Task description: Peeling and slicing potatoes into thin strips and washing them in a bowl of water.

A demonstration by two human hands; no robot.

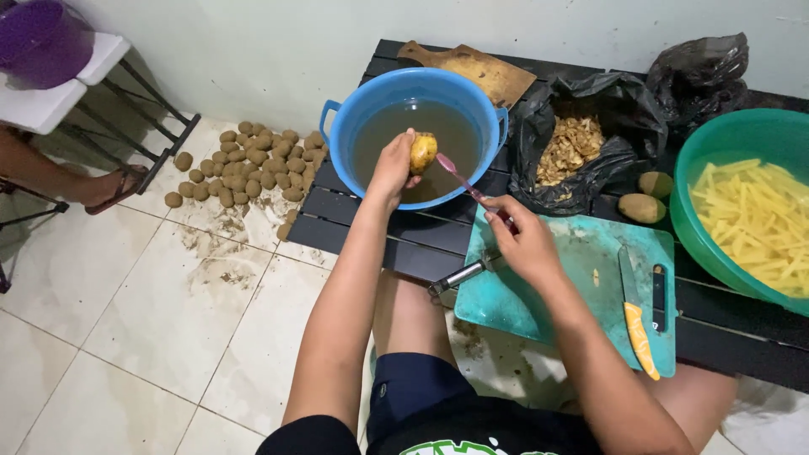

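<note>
Yellow potato (423, 152) pinched in L hand (393, 166) grip over blue basin (340, 126) w/ murky water. R hand (524, 240) grip closed on pink toothbrush (466, 182), bristles at potato.

Black printed shirt, navy shorts, bare forearms

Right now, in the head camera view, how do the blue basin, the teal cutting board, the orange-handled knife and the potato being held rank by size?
1. Round blue plastic basin of murky water and flat teal plastic cutting board: they look alike, and the board lies nearer, so unsure.
2. Orange-handled kitchen knife.
3. Yellow peeled potato, held in the left hand.
</note>
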